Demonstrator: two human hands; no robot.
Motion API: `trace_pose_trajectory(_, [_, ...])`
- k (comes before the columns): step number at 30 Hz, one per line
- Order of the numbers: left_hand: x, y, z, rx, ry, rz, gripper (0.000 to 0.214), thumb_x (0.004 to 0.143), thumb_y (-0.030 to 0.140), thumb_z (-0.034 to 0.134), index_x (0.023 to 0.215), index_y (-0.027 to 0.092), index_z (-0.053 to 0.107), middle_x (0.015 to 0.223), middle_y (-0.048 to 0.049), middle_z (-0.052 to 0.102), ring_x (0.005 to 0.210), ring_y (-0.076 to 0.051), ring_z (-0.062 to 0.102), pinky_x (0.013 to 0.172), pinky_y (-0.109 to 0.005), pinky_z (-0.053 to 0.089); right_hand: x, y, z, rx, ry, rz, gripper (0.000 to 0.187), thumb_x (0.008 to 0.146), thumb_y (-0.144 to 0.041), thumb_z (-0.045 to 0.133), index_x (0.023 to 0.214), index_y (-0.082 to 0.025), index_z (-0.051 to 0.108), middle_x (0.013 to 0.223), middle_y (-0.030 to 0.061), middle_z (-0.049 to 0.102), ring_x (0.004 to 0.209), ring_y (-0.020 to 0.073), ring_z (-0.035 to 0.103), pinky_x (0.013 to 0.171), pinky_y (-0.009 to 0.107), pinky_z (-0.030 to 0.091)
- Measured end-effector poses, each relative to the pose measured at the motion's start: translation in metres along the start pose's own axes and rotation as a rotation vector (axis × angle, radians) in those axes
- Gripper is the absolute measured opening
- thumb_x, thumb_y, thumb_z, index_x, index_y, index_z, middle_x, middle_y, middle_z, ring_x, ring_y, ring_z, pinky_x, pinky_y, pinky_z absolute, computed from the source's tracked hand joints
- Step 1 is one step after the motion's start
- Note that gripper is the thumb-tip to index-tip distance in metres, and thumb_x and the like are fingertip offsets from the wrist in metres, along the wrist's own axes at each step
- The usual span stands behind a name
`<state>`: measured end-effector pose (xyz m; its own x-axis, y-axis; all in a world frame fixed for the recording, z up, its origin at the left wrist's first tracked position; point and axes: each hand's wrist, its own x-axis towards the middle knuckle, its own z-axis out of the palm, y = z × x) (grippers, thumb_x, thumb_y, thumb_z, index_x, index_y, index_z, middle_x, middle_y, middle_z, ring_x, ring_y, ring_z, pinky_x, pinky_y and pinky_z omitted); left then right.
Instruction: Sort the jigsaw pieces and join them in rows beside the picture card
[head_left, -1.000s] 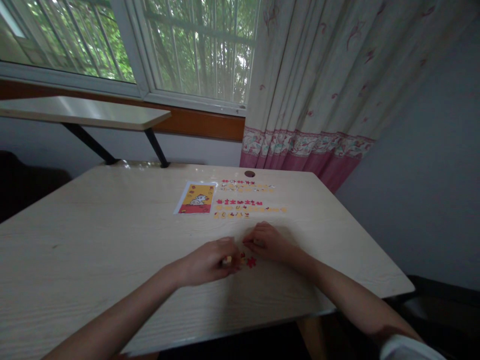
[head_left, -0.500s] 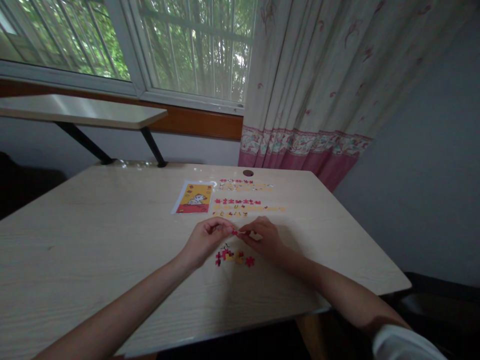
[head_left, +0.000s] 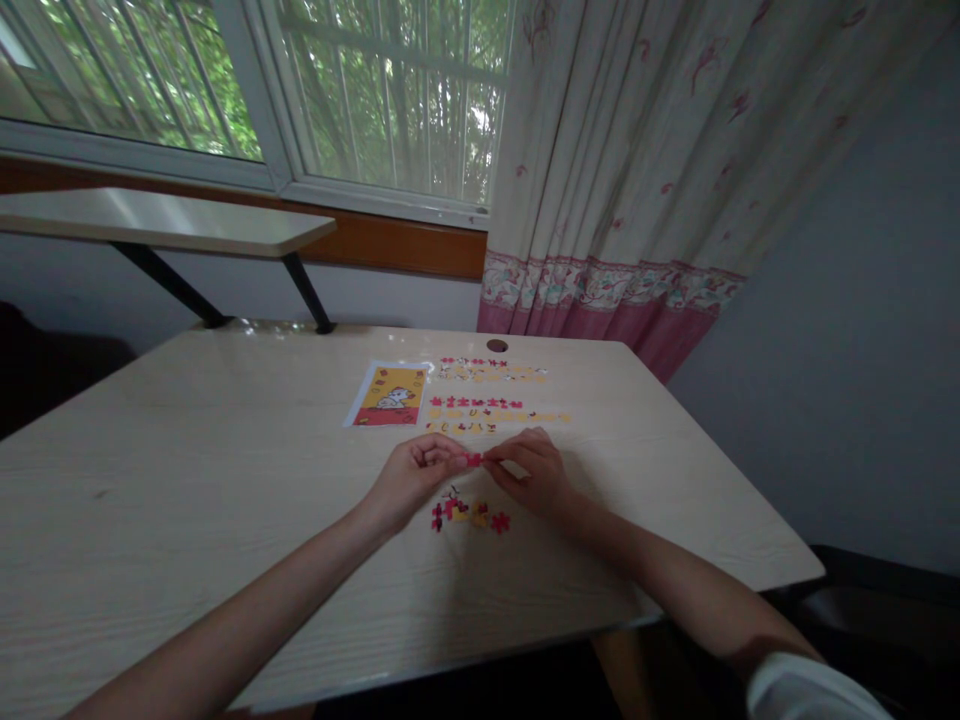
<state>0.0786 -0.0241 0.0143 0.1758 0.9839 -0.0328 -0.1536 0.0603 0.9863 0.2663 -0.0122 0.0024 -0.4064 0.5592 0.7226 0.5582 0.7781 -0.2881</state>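
Observation:
My left hand (head_left: 411,480) and my right hand (head_left: 531,472) meet above the pale wooden table (head_left: 187,480), fingertips pinched together on a small red puzzle piece (head_left: 473,459). Just below them a short row of red and yellow puzzle pieces (head_left: 469,515) lies on the table. Farther back lie several rows of sorted pieces (head_left: 491,400) and, to their left, a yellow and red reference picture (head_left: 388,394) showing a white animal.
A round cable hole (head_left: 496,346) sits near the table's far edge. A narrow shelf on black brackets (head_left: 165,222) runs under the window at left. A flowered curtain with a pink hem (head_left: 622,200) hangs at the back right, beside a grey wall.
Both hands rose from the loose pieces on the table and came together farther back, now pinching one red piece between them. The small row of pieces they covered lies exposed.

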Motion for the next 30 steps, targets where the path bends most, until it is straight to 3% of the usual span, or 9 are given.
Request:
trace_pose_trajectory(3, [0.001, -0.004, -0.001, 0.026, -0.057, 0.004, 0.021, 0.062, 0.027, 0.072, 0.069, 0.013, 0.058, 0.062, 0.0006, 0.061, 0.056, -0.009, 0.055, 0.055, -0.021, 0.042, 0.001, 0.0, -0.002, 0.01, 0.049, -0.055, 0.007, 0.081, -0.025, 0.058, 0.08, -0.022, 0.064, 0.071, 0.0002, 0.068, 0.067, 0.0123, 0.059, 0.069, 0.028, 0.04])
trace_pose_trajectory(6, [0.001, -0.008, -0.004, 0.129, -0.127, 0.045, 0.024, 0.066, 0.027, 0.067, 0.084, 0.014, 0.057, 0.065, 0.0017, 0.059, 0.057, -0.009, 0.053, 0.055, -0.021, 0.04, 0.003, 0.006, -0.006, 0.004, 0.048, -0.058, 0.008, 0.082, -0.024, 0.056, 0.082, -0.022, 0.064, 0.073, 0.0002, 0.068, 0.069, 0.0122, 0.059, 0.07, 0.028, 0.04])
trace_pose_trajectory(9, [-0.001, -0.007, -0.011, 0.415, -0.193, 0.157, 0.026, 0.073, 0.026, 0.06, 0.096, 0.015, 0.056, 0.07, 0.001, 0.058, 0.06, -0.011, 0.052, 0.055, -0.023, 0.04, 0.005, 0.02, -0.014, -0.042, 0.054, 0.013, 0.013, 0.085, -0.026, 0.053, 0.08, -0.022, 0.064, 0.076, 0.0018, 0.069, 0.071, 0.0135, 0.06, 0.07, 0.029, 0.039])
trace_pose_trajectory(13, [-0.005, 0.003, -0.02, 0.889, -0.353, 0.395, 0.013, 0.077, 0.025, 0.057, 0.088, 0.018, 0.061, 0.084, -0.0034, 0.06, 0.082, -0.018, 0.054, 0.072, -0.03, 0.042, 0.005, 0.041, -0.024, -0.102, 0.156, 0.106, 0.016, 0.085, -0.029, 0.054, 0.08, -0.021, 0.066, 0.075, 0.0037, 0.067, 0.072, 0.0154, 0.059, 0.072, 0.031, 0.04])
trace_pose_trajectory(17, [-0.008, 0.01, -0.023, 1.098, -0.442, 0.458, 0.013, 0.08, 0.029, 0.056, 0.086, 0.019, 0.061, 0.083, -0.0041, 0.059, 0.085, -0.02, 0.052, 0.074, -0.031, 0.041, 0.005, 0.05, -0.025, -0.11, 0.194, 0.129, 0.015, 0.083, -0.031, 0.055, 0.081, -0.022, 0.067, 0.075, 0.0041, 0.066, 0.07, 0.0157, 0.058, 0.072, 0.031, 0.041])
trace_pose_trajectory(21, [-0.009, 0.013, -0.024, 1.167, -0.482, 0.463, 0.015, 0.079, 0.032, 0.058, 0.084, 0.019, 0.061, 0.08, -0.0037, 0.058, 0.082, -0.02, 0.052, 0.069, -0.029, 0.041, 0.01, 0.069, -0.028, -0.079, 0.157, 0.234, 0.018, 0.082, -0.034, 0.056, 0.08, -0.021, 0.068, 0.077, 0.0053, 0.066, 0.069, 0.0158, 0.057, 0.073, 0.032, 0.042])
trace_pose_trajectory(25, [-0.01, 0.016, -0.025, 1.205, -0.501, 0.47, 0.019, 0.076, 0.036, 0.059, 0.085, 0.019, 0.061, 0.082, -0.0035, 0.057, 0.081, -0.02, 0.052, 0.067, -0.028, 0.041, 0.01, 0.112, -0.029, 0.022, 0.094, 0.482, 0.024, 0.078, -0.037, 0.057, 0.081, -0.017, 0.069, 0.075, 0.0052, 0.067, 0.066, 0.015, 0.056, 0.064, 0.027, 0.043])
trace_pose_trajectory(27, [-0.011, 0.017, -0.025, 1.227, -0.515, 0.454, 0.02, 0.076, 0.036, 0.06, 0.087, 0.019, 0.061, 0.084, -0.0036, 0.057, 0.082, -0.02, 0.052, 0.069, -0.028, 0.041, 0.007, 0.132, -0.026, 0.075, 0.014, 0.6, 0.026, 0.076, -0.039, 0.058, 0.08, -0.016, 0.07, 0.07, 0.0043, 0.066, 0.062, 0.0144, 0.055, 0.06, 0.026, 0.041])
trace_pose_trajectory(30, [-0.011, 0.018, -0.024, 1.252, -0.54, 0.43, 0.021, 0.074, 0.034, 0.062, 0.088, 0.02, 0.06, 0.085, -0.0035, 0.057, 0.084, -0.02, 0.052, 0.07, -0.029, 0.041, 0.002, 0.15, -0.021, 0.14, -0.086, 0.666, 0.027, 0.072, -0.039, 0.061, 0.08, -0.014, 0.07, 0.072, 0.0048, 0.068, 0.063, 0.0139, 0.056, 0.059, 0.024, 0.041])
